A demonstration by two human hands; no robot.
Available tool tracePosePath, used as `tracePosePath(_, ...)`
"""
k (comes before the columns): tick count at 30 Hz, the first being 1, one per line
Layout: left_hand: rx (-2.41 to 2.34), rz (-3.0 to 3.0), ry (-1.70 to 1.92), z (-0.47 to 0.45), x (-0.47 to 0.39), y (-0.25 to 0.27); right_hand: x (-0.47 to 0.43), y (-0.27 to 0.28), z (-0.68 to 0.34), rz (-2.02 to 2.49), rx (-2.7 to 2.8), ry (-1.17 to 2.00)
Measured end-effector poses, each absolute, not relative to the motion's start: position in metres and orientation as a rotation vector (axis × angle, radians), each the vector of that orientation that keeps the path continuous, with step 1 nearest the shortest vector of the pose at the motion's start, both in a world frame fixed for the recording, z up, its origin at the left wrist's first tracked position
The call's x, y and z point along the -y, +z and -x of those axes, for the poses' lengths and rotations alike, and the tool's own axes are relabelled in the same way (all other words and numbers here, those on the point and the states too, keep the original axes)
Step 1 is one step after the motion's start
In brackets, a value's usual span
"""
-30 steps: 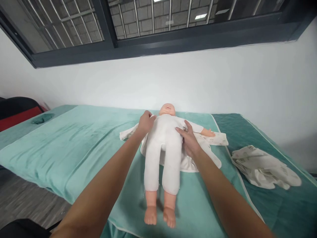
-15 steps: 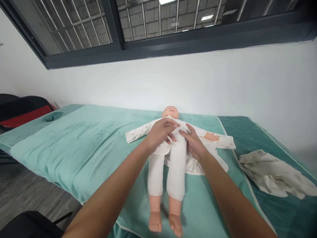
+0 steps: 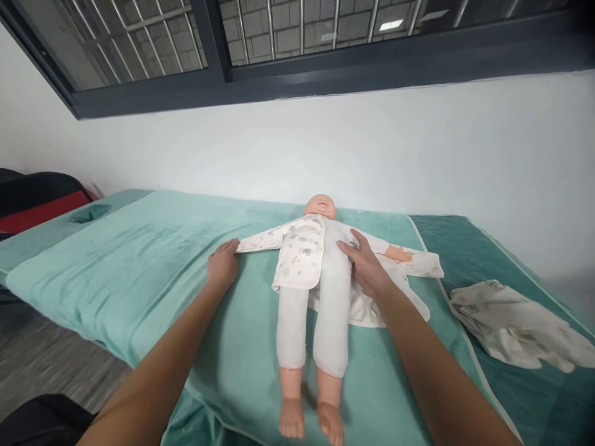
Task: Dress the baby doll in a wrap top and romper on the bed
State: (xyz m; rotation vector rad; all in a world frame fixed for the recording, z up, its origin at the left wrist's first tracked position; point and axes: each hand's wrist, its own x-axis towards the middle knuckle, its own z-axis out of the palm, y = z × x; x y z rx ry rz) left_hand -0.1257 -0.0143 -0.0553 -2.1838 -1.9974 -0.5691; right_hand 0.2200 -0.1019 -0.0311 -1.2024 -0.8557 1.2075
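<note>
A baby doll (image 3: 332, 297) lies on its back with bare feet toward me, its body and legs in white padding. A white patterned baby shirt (image 3: 297, 257) covers one half of its chest; the other front panel lies spread out beside the body. My left hand (image 3: 223, 263) is closed at the cuff of the left-hand sleeve (image 3: 264, 238), fingertips on the cloth. Against the right side of the doll's torso rests my right hand (image 3: 367, 263), thumb and forefinger apart. The doll's hand (image 3: 398, 254) shows on the right sleeve, outside the cuff.
A green sheet (image 3: 139, 266) covers the bed, with a darker green strip (image 3: 469, 248) at the right. A crumpled white garment (image 3: 515, 322) lies there. Behind stand a white wall (image 3: 279, 155) and a barred window (image 3: 297, 31). A black and red item (image 3: 46, 207) is at far left.
My left hand has moved left from the doll's chest to the sleeve cuff, uncovering the patterned shirt front. My right hand stays beside the torso.
</note>
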Motion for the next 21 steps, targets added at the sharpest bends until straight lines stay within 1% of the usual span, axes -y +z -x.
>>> tracePosePath(6,2.076,2.048,-0.571,0.122,-0.006,-0.048,0.103,-0.026,-0.223,1.367,0.918,1.145)
tracePosePath(11,2.049,2.027,-0.63,0.119,0.003,-0.048,0.1,-0.031,-0.226,1.45,1.002,1.022)
tracePosePath(13,2.0,2.009,-0.727,0.114,0.016,-0.049,0.099,-0.034,-0.228,1.465,1.05,0.962)
tracePosePath(16,1.887,2.106,-1.034,0.099,0.05,-0.051,0.098,-0.038,-0.23,1.483,1.11,0.889)
tracePosePath(18,1.892,2.312,-1.22,0.085,0.078,-0.052,0.098,-0.038,-0.23,1.493,1.129,0.867)
tracePosePath(21,1.88,2.742,-1.314,0.066,0.116,-0.049,0.099,-0.038,-0.23,1.489,1.133,0.874)
